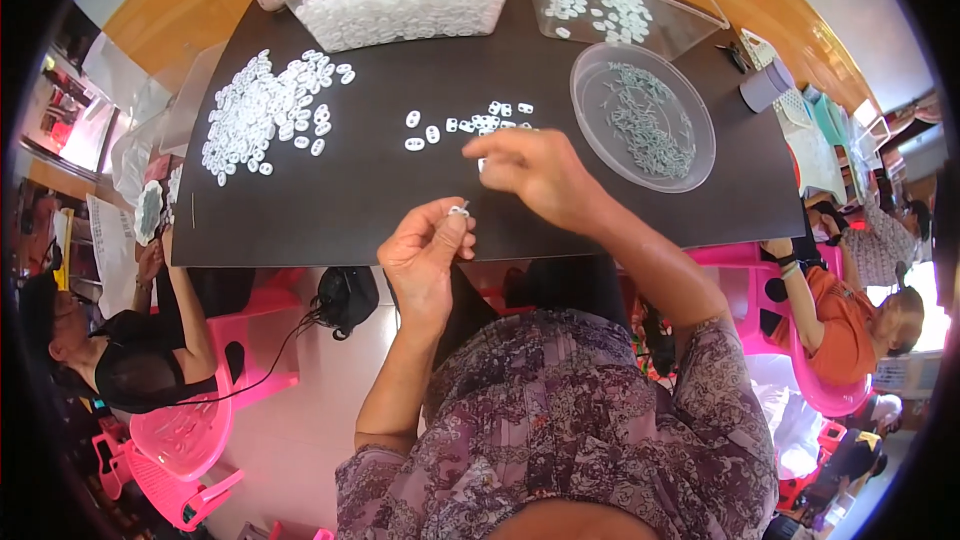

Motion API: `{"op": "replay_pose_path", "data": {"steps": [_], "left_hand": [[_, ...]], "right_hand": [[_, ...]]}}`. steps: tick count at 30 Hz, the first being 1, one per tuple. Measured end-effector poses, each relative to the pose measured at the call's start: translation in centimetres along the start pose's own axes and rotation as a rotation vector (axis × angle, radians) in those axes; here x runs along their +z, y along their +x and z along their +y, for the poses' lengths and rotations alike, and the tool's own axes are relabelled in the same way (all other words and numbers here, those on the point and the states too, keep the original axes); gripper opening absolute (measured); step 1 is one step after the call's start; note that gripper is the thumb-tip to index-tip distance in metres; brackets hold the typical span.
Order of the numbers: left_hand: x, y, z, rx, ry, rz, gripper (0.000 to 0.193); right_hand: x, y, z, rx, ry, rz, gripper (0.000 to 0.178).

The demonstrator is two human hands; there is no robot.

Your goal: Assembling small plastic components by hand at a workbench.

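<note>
My left hand (428, 255) pinches a small white plastic piece (459, 210) between thumb and fingertips, just over the near edge of the black table (380, 190). My right hand (535, 172) hovers just beyond it with fingers curled, seemingly pinching something tiny that I cannot make out. A short row of small white oval pieces (470, 124) lies on the table right behind my right hand. A larger heap of the same white pieces (265, 112) is spread at the left.
A round clear dish (642, 116) with thin grey-green bits sits at the right. Two clear bins (400, 2) (615, 5) with white pieces stand at the far edge. Other people sit on pink chairs (190, 430) left and right.
</note>
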State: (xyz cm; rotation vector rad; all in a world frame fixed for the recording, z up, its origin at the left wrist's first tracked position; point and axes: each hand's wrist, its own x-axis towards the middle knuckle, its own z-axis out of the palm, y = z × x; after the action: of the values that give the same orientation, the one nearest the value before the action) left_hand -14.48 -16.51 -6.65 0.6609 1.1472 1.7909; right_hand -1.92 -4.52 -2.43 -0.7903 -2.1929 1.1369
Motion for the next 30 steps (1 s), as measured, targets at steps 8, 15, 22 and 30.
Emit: {"op": "replay_pose_path", "data": {"steps": [8, 15, 22, 30], "left_hand": [[-1.7, 0.3, -0.2, 0.011, -0.002, 0.087, 0.013], [-2.2, 0.1, -0.2, 0.002, -0.010, 0.087, 0.013], [-1.6, 0.0, 0.5, -0.020, -0.018, 0.077, 0.016], [0.9, -0.2, 0.7, -0.032, -0.016, -0.007, 0.015]], "right_hand": [[4.8, 6.4, 3.2, -0.257, -0.723, 0.132, 0.009], [6.1, 7.0, 3.3, -0.333, -0.738, 0.153, 0.009], [4.1, 3.6, 1.9, -0.190, -0.335, 0.138, 0.011], [0.6, -1.6, 0.5, 0.273, 0.464, 0.062, 0.012]]}}
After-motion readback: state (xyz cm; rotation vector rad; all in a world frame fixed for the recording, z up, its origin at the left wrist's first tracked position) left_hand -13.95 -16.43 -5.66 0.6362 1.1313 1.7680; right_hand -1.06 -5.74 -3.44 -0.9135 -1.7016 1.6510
